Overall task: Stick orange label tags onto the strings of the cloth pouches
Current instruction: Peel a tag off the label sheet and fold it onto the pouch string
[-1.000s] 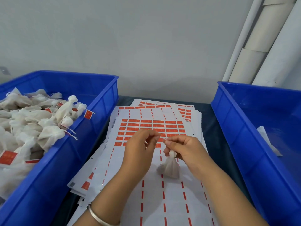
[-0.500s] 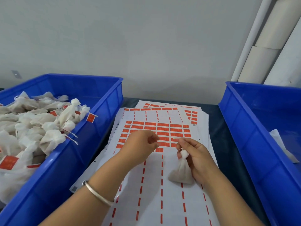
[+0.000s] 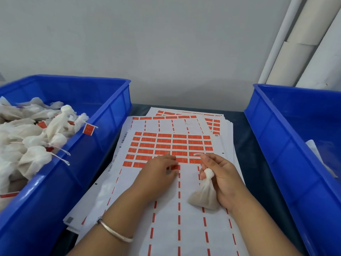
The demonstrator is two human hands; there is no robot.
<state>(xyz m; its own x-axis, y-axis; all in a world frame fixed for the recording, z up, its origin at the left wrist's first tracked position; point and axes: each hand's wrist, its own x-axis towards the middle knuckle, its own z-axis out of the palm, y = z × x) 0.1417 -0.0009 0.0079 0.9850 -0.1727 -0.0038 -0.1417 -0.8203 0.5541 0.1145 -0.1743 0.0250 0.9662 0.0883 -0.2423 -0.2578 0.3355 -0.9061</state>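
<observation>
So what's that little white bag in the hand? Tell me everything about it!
The little bag is a small pouch of thin, whitish cloth, a bit see-through, with something brownish inside. Its top is bunched into a white knot and a thin white string loops above the fingers. The right hand holds it by the neck, so the full bottom hangs down and tilts left over the sticker sheet. No orange label shows on its string.

A small white cloth pouch (image 3: 203, 194) hangs tied-neck up over the sheet of orange labels (image 3: 173, 146); its string (image 3: 197, 154) loops above.
</observation>
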